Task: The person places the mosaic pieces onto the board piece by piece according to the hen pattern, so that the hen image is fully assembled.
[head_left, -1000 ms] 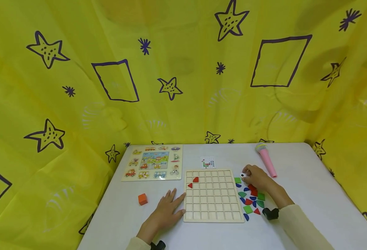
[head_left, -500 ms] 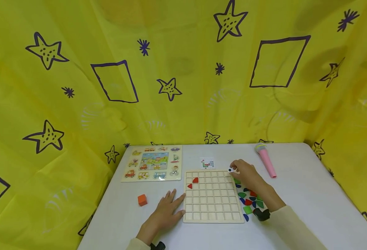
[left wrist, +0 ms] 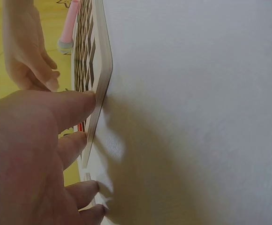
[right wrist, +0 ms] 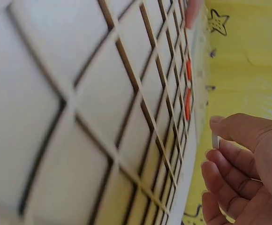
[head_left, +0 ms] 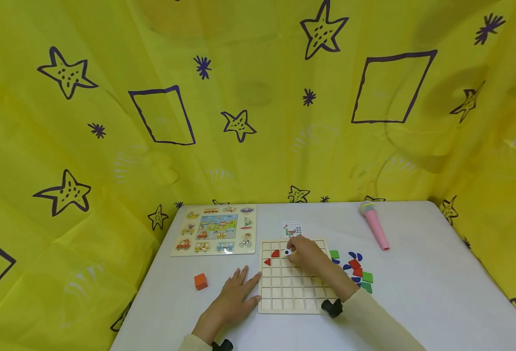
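Observation:
A pale wooden grid board (head_left: 282, 292) lies flat on the white table. Over its upper cells, my right hand (head_left: 309, 254) pinches a small white tile with a black dot (head_left: 288, 252) between thumb and fingertips; the right wrist view shows that tile (right wrist: 215, 141) edge-on. Just left of it, a red rounded piece (head_left: 275, 253) and a red triangle (head_left: 267, 262) sit in cells. My left hand (head_left: 232, 296) rests on the table with fingers spread. In the left wrist view, its thumb (left wrist: 77, 105) touches the board's edge.
Loose pieces, including a green square (head_left: 367, 277) and a red square (head_left: 354, 264), lie right of the board. Behind it is a small pattern card (head_left: 291, 229). A picture puzzle (head_left: 183, 247), an orange cube (head_left: 200, 281) and a pink toy microphone (head_left: 375, 226) are around it.
My right hand has carried the white dotted tile leftward from beside the loose pieces to above the board's upper cells, near the red pieces. My left hand has stayed in place.

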### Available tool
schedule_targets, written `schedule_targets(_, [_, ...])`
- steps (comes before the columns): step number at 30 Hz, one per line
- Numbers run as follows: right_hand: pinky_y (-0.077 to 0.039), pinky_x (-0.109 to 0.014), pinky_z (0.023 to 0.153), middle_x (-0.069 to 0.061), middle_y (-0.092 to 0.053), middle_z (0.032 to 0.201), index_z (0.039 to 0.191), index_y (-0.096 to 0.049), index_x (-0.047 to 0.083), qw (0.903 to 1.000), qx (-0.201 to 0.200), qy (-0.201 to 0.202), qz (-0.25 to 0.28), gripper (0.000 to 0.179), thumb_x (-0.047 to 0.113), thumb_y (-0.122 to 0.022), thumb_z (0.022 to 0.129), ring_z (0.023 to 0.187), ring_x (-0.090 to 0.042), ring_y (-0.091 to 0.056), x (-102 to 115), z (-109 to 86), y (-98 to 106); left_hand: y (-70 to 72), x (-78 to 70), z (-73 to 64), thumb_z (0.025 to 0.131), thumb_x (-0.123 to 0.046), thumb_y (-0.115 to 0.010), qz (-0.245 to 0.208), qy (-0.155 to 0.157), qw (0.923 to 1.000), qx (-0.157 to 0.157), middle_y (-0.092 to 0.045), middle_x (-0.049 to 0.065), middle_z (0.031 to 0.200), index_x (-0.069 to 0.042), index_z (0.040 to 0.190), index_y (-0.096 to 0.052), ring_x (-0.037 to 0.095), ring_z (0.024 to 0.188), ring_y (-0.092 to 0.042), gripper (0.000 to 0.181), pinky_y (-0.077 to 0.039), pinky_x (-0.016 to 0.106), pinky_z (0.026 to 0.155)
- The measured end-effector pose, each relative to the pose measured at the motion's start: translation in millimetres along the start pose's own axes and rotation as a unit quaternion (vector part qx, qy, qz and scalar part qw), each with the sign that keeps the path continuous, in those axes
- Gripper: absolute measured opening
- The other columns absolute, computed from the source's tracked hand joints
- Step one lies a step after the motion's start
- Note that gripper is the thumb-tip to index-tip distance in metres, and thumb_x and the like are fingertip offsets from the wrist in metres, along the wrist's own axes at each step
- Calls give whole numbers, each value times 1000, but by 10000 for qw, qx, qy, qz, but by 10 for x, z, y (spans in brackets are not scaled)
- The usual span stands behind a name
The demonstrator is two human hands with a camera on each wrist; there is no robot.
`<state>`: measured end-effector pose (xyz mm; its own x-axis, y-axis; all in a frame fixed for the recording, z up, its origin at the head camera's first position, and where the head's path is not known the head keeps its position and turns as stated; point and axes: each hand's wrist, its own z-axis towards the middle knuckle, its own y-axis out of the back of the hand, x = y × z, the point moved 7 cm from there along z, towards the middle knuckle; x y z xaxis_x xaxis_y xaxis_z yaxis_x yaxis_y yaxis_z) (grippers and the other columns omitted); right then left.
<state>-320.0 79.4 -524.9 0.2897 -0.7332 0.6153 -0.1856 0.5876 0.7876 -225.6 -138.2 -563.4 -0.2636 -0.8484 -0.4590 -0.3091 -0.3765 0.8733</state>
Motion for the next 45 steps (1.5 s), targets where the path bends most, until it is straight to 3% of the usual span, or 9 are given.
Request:
schedule_targets(5, [-52,-44,85,-1,-65,95,107,-71,7,9998,93,33,-172,20,16,-81,93,85,-17,-59,124,35,-236,-10,5,12,105,-50,-58,-15,-63,10000,-49,-27,19,173,-30,163,-43,47,160,-20,63,-21,68,126])
schedule_targets(11, [-42,-40,76,2,-63,88,103,-73,8,9990,66,113,-430,19,17,-83,90,78,-15,-59,203,53,-373,-13,-12,-1,105,-50,-59,-22,-66,10000,-43,-27,19,173,-29,162,-44,47,160,-20,63,-20,68,127])
schedule_targets(16, [-39,-38,74,1,-64,87,99,-72,8,9986,-84,126,-504,17,15,-84,89,77,-15,-58,247,60,-368,-2,-28,-20,104,-48,-60,-30,-70,10000,-61,-28,20,172,-29,162,-45,48,159,-21,63,-21,68,126])
schedule_targets(25, [-39,-40,77,0,-66,90,105,-73,8,9990,-24,-30,-452,20,19,-83,91,82,-17,-62,240,46,-373,-1,-16,-21,105,-47,-61,-32,-52,10000,-46,-27,20,173,-29,162,-44,48,160,-20,63,-21,69,126])
schedule_targets(35, [-39,-40,79,-3,-69,95,107,-74,7,9994,15,19,-334,13,12,-78,95,88,-20,-67,247,30,-384,-9,-2,-7,104,-47,-61,13,-74,9999,-102,-28,20,172,-30,162,-44,48,159,-21,63,-21,69,126])
schedule_targets(45, [-39,-42,81,-1,-67,94,107,-73,7,9995,-13,49,-305,14,13,-78,95,82,-17,-63,257,37,-379,3,1,-3,105,-46,-61,12,-81,9999,-112,-28,20,172,-28,162,-44,48,159,-22,63,-21,69,126])
